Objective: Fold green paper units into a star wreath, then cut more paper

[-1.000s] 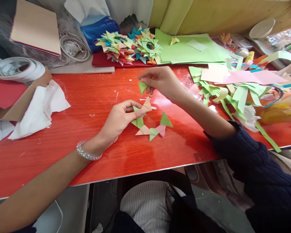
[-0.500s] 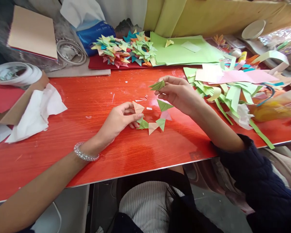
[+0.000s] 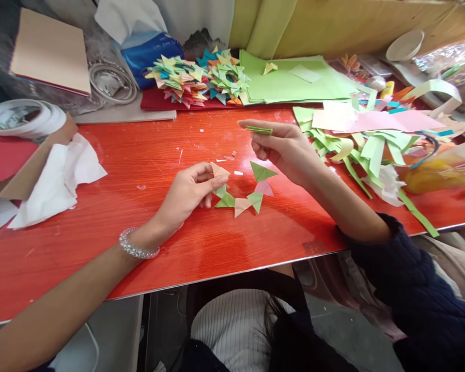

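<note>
My left hand (image 3: 191,191) pinches the peach end of a curved chain of folded paper triangles (image 3: 242,206), just above the red table. The chain bends in an open arc of green, peach and pink pieces, with a green triangle (image 3: 261,171) at its far end. My right hand (image 3: 281,147) is closed on a separate folded green paper piece (image 3: 259,130), held between thumb and forefinger. That piece is seen nearly edge-on, above and apart from the chain. Small paper scraps (image 3: 238,173) lie between the hands.
Behind stand finished-looking folded paper rings (image 3: 182,77) beside green paper sheets (image 3: 287,85). To the right lies a heap of paper strips (image 3: 372,150). On the left are tape rolls (image 3: 23,121) and a crumpled white tissue (image 3: 62,175). The red table (image 3: 147,274) ends close to my body.
My right hand has turned the green paper piece from a slanted view to nearly edge-on, its forefinger now straighter. The chain has shifted slightly left, its peach end tilting in my left hand.
</note>
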`<state>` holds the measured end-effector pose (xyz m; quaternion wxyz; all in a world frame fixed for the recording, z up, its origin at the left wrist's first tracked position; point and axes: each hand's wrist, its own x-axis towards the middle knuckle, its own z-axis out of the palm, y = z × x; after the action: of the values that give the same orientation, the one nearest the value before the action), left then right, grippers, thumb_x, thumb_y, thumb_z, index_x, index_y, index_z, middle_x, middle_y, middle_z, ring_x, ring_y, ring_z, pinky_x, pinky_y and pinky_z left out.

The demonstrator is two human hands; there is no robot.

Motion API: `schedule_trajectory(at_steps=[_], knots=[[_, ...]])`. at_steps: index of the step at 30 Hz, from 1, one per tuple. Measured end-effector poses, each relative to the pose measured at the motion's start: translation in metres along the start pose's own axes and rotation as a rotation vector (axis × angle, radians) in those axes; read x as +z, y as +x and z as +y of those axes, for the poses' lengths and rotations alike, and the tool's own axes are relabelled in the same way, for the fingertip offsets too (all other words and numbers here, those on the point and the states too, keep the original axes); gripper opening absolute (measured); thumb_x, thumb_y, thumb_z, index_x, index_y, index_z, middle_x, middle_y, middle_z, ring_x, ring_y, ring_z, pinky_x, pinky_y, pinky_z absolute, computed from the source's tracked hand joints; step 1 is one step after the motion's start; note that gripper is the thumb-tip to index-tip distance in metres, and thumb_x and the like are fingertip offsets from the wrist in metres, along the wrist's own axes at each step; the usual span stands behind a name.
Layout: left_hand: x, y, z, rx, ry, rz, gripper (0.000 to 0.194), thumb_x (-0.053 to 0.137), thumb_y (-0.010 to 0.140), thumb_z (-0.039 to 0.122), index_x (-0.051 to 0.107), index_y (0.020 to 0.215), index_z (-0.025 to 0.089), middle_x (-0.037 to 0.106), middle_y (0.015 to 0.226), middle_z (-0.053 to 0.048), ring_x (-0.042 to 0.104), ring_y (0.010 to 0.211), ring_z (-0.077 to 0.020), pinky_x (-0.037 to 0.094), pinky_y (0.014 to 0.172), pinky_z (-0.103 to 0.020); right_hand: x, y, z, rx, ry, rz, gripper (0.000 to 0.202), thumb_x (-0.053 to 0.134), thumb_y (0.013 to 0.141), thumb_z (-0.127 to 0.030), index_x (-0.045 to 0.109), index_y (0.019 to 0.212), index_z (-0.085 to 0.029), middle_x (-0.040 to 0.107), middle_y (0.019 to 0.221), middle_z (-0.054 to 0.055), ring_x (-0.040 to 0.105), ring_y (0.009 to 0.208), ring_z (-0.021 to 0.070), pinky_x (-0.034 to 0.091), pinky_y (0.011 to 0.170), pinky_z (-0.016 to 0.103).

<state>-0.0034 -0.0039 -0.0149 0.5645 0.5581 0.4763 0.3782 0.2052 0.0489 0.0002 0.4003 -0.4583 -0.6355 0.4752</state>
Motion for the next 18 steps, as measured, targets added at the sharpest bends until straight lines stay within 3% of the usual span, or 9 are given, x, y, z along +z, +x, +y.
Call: schedule_trajectory(at_steps=[5,10,14,18], knots=[[0.0,-0.001,0.0,-0.004,-0.026,-0.002,0.021,0.071,0.078,0.037,0.065,0.082,0.018,0.061,0.073,0.002,0.045,0.043,-0.0047,0.031,0.043,-0.022,0.002,0.005,0.002,0.081,0.092,-0.008,0.024,0.054,0.09,-0.037,0.069,0.098,-0.02,0.058,0.083,0.002,0.051,0.066,0.009,0.047,0.065,0.026],[0.002,-0.003,0.002,0.04,-0.035,-0.011,0.018,0.07,0.08,0.035,0.064,0.08,0.018,0.06,0.072,0.002,0.047,0.045,-0.0059,0.035,0.045,-0.024,-0.004,0.006,0.008,-0.014,0.012,0.034,0.027,0.066,0.083,-0.032,0.063,0.109,-0.024,0.058,0.082,0.0,0.054,0.07,0.0114,0.047,0.066,0.028],[0.003,-0.005,0.002,0.093,0.001,0.05,0.017,0.069,0.081,0.034,0.061,0.077,0.019,0.06,0.072,0.002,0.048,0.046,-0.0061,0.038,0.045,-0.023,-0.008,-0.002,-0.008,-0.141,-0.063,0.143,0.026,0.072,0.079,-0.035,0.061,0.101,-0.025,0.063,0.088,0.004,0.057,0.076,0.0142,0.046,0.065,0.028],[0.004,-0.007,0.002,0.144,0.005,0.084,0.014,0.068,0.082,0.031,0.061,0.079,0.019,0.062,0.077,0.002,0.048,0.048,-0.0053,0.04,0.044,-0.02,-0.006,-0.014,-0.03,-0.206,-0.083,0.083,0.016,0.07,0.081,-0.037,0.063,0.091,-0.026,0.066,0.097,0.004,0.057,0.078,0.0132,0.044,0.066,0.028]])
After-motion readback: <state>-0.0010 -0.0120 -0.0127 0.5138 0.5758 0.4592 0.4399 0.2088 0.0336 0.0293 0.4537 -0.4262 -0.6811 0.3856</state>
